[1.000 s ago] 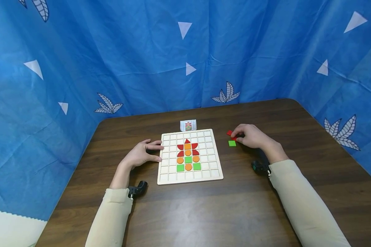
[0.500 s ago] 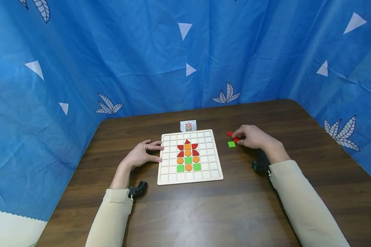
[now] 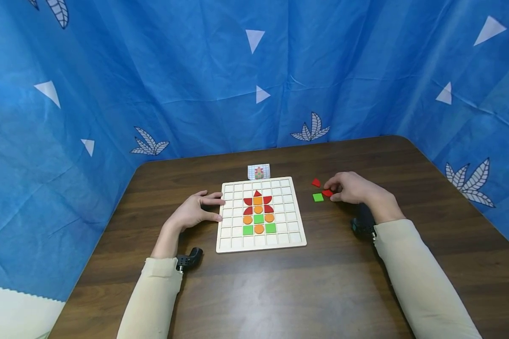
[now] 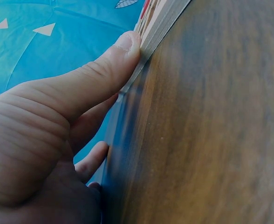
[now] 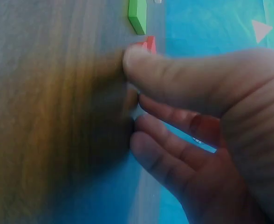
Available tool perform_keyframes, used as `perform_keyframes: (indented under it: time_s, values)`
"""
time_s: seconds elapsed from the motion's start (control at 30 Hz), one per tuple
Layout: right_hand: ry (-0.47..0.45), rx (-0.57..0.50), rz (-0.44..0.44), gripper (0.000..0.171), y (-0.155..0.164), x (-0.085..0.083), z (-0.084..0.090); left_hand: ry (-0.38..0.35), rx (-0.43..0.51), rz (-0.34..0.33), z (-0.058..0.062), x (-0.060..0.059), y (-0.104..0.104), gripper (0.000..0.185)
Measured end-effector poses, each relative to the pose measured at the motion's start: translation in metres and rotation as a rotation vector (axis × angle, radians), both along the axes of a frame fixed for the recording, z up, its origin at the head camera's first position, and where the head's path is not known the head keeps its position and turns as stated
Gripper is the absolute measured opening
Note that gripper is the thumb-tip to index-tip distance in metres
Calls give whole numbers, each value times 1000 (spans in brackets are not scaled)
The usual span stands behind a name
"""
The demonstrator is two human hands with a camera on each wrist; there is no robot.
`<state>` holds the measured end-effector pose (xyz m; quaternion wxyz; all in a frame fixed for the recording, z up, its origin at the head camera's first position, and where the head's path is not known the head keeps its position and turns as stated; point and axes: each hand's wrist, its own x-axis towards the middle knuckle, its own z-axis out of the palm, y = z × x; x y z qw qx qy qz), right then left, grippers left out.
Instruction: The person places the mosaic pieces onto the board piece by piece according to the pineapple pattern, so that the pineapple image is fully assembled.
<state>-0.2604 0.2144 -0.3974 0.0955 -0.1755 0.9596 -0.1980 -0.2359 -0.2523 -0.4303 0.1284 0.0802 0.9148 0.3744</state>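
Pinching a red piece (image 3: 327, 192), the right hand (image 3: 353, 187) is working — left hand (image 3: 192, 212) lying relaxed, steadying the board (image 3: 294, 238); pattern mostly laid, two loose pieces remaining.

No words, numbers or brand marks can be read anywhere I look; the small card (image 3: 258, 172) behind my board (image 3: 233, 235) carries only a tiny coloured pattern, no lettering.

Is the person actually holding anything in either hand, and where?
The right hand pinches a red piece at its edge on the table. The left hand only rests against the wooden board.
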Motion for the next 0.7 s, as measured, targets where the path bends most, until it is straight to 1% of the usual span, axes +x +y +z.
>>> perform_keyframes:
  time_s: [0.1,0.2,0.37,0.47,0.63,0.7]
  values:
    - [-12,-11,9,25,-2,0,1,1,-2,2,0,0,0,50]
    - [-12,0,10,22,-5,0,1,0,-4,1,0,1,-1,51]
    - [33,52,3,19,-9,0,-1,-6,-3,3,-2,1,-2,51]
    - [51,61,-16,18,-9,-1,-3,-4,-1,1,-2,0,-1,51]
    - [30,41,-51,21,-7,-2,-4,-1,2,2,0,0,0,49]
    - [32,19,-53,23,-6,-2,-4,-1,3,2,0,0,0,49]
